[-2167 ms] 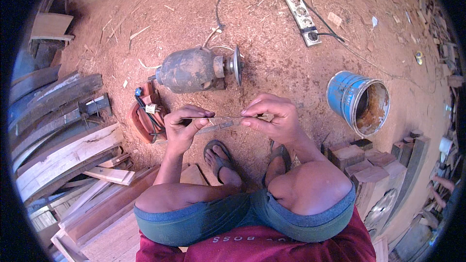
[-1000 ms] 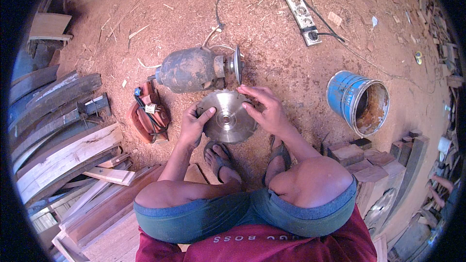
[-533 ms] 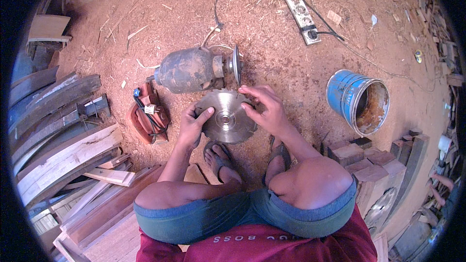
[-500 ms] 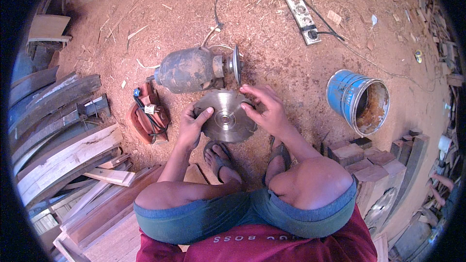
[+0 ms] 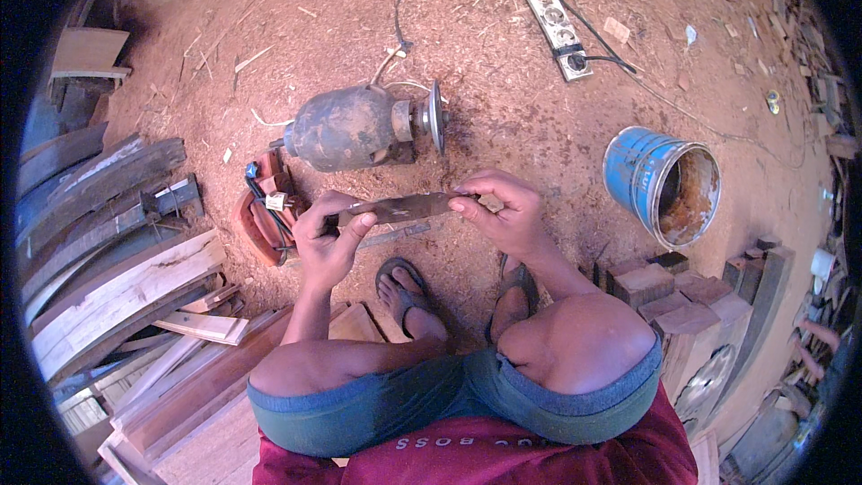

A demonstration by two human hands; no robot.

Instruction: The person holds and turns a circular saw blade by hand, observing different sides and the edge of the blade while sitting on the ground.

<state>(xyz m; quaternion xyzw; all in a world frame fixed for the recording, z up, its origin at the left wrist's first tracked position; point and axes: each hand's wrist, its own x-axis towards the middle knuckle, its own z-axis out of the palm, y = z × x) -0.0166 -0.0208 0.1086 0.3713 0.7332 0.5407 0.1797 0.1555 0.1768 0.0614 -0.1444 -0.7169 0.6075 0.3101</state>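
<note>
A round metal saw blade (image 5: pixel 404 208) is held up between my two hands, tilted so that I see it nearly edge-on. My left hand (image 5: pixel 330 232) pinches its left rim between thumb and fingers. At the opposite rim, my right hand (image 5: pixel 505 208) grips it the same way. Just beyond the blade, an electric motor (image 5: pixel 346 128) with a dusty dark body lies on the ground. A grinding disc (image 5: pixel 437 117) is mounted on the motor's right end, apart from the blade.
An orange power tool (image 5: pixel 260 220) with its cord lies left of my hands. The blue metal bucket (image 5: pixel 636 181) is tipped over at right. A power strip (image 5: pixel 555 27) lies far off with cables. Wooden planks (image 5: pixel 135 292) are stacked left, wood blocks (image 5: pixel 691 305) right.
The saw blade has turned from showing its flat face to nearly edge-on. My left hand has shifted slightly left, and my right hand now grips the rim. The motor has stayed put.
</note>
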